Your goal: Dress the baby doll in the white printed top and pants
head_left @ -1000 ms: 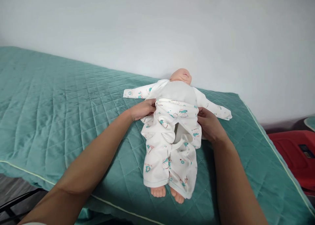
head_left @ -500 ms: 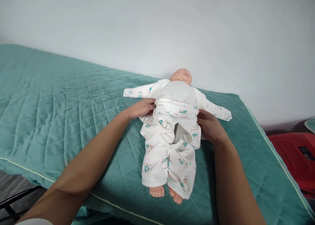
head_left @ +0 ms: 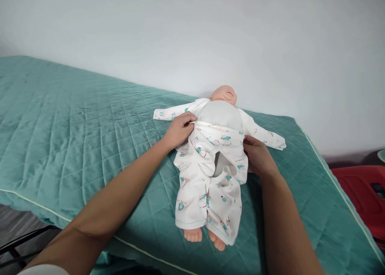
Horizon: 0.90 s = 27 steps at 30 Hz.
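In the head view, the green quilted bed (head_left: 90, 146) meets the wall (head_left: 180, 38) at 12 o'clock, stretching toward 9, piped edges (head_left: 339, 190) at 4 and 7. The doll (head_left: 221, 113) lies centrally; the left hand (head_left: 180, 130) pinches its trousers (head_left: 192, 186), higher than before; the right hand (head_left: 258, 154) touches them at 3, grip unclear.
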{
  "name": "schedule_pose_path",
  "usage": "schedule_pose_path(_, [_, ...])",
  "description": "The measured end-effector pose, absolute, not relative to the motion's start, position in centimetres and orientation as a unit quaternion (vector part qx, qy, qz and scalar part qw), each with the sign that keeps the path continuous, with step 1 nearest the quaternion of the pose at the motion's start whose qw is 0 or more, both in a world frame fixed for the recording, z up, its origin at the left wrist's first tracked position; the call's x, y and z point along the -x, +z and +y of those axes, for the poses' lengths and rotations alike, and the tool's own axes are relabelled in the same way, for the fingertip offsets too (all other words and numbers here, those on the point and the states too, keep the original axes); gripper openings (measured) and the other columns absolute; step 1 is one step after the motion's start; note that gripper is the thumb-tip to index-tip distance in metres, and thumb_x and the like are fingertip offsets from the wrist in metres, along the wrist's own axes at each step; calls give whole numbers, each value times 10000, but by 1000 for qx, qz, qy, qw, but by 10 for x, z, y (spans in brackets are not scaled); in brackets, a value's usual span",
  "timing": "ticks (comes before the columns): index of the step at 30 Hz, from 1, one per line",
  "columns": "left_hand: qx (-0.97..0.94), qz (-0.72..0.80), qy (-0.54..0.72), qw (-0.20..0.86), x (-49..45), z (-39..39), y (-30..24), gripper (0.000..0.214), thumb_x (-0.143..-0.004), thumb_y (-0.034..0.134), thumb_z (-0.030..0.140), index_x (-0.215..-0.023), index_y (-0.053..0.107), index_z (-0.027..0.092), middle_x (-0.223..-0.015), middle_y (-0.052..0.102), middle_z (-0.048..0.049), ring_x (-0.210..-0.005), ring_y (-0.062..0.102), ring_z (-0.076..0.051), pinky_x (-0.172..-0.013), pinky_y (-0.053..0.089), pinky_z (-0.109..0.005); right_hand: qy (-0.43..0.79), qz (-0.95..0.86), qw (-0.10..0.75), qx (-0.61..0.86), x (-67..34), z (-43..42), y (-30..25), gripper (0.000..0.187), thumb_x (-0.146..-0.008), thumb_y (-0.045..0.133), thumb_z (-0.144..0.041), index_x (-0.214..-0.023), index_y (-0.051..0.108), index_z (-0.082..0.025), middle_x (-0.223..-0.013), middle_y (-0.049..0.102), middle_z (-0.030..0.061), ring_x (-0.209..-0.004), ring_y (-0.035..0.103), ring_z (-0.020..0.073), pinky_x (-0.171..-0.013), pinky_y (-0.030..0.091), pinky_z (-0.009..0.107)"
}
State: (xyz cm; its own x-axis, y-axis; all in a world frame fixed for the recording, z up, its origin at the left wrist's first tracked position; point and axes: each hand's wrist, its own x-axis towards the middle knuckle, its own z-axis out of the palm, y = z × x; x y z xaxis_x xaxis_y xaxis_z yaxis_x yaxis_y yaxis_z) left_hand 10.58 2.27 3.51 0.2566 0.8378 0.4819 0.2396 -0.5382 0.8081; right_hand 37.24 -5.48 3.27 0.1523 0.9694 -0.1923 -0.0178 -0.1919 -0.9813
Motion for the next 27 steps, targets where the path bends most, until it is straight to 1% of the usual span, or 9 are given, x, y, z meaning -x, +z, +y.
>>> schedule_pose_path(2, [-666, 384, 492, 408, -109, 25, 33, 103, -703, 527, 182, -709, 630, 179, -820, 638, -9, -824, 577, -166, -790, 452, -293, 505, -413, 488, 581, -371, -54, 31, 196, -709, 761, -318, -869, 701, -221, -840, 758, 26, -780, 680, 217, -643, 490, 305])
schedule_pose_path(5, [-535, 385, 485, 575, -111, 29, 27, 106, -625, 566, 164, -698, 642, 179, -683, 590, 25, -646, 515, -130, -634, 409, -259, 510, -417, 492, 570, -370, -52, 29, 200, -697, 758, -320, -861, 693, -224, -848, 755, 22, -790, 676, 220, -676, 497, 317])
schedule_pose_path(8, [-468, 371, 483, 641, -111, 32, 25, 158, -555, 575, 123, -683, 650, 174, -614, 563, 37, -577, 480, -114, -566, 356, -241, 488, -429, 491, 580, -371, -52, 29, 158, -696, 709, -287, -842, 688, -231, -765, 715, 0, -712, 633, 196, -632, 466, 305])
schedule_pose_path(11, [-456, 372, 482, 649, -111, 31, 25, 156, -531, 569, 112, -659, 628, 178, -595, 547, 36, -562, 464, -116, -547, 331, -244, 393, -456, 498, 624, -371, -53, 34, 78, -685, 640, -233, -760, 658, -232, -665, 635, -24, -623, 539, 161, -576, 398, 285])
schedule_pose_path(14, [-464, 372, 482, 644, -111, 31, 25, 145, -531, 549, 119, -650, 600, 186, -566, 494, 39, -547, 432, -120, -535, 299, -248, 329, -491, 500, 632, -370, -54, 37, 76, -683, 616, -213, -755, 633, -233, -692, 620, -31, -632, 500, 151, -590, 379, 282])
schedule_pose_path(19, [-484, 369, 475, 636, -111, 33, 22, 130, -548, 531, 131, -659, 563, 192, -577, 457, 39, -551, 402, -122, -537, 274, -251, 371, -490, 524, 590, -367, -56, 38, 128, -727, 646, -241, -851, 618, -257, -765, 638, -39, -636, 499, 142, -589, 383, 272])
schedule_pose_path(22, [-508, 368, 471, 621, -110, 31, 24, 130, -578, 538, 140, -696, 548, 194, -616, 461, 40, -574, 409, -121, -550, 281, -249, 390, -480, 535, 576, -365, -57, 40, 147, -765, 700, -330, -872, 632, -257, -843, 676, -27, -644, 514, 136, -589, 395, 271])
schedule_pose_path(24, [-537, 359, 491, 584, -109, 28, 26, 159, -604, 545, 141, -753, 553, 195, -675, 496, 36, -624, 447, -125, -582, 318, -247, 389, -484, 534, 574, -365, -57, 40, 212, -772, 731, -410, -891, 647, -256, -876, 697, -17, -673, 547, 145, -599, 409, 274])
schedule_pose_path(27, [-596, 336, 548, 480, -107, 24, 31, 239, -644, 571, 126, -872, 579, 198, -854, 570, 11, -802, 531, -140, -725, 409, -254, 392, -490, 527, 573, -365, -55, 38, 309, -754, 761, -493, -929, 659, -260, -871, 716, -5, -740, 606, 181, -608, 433, 283])
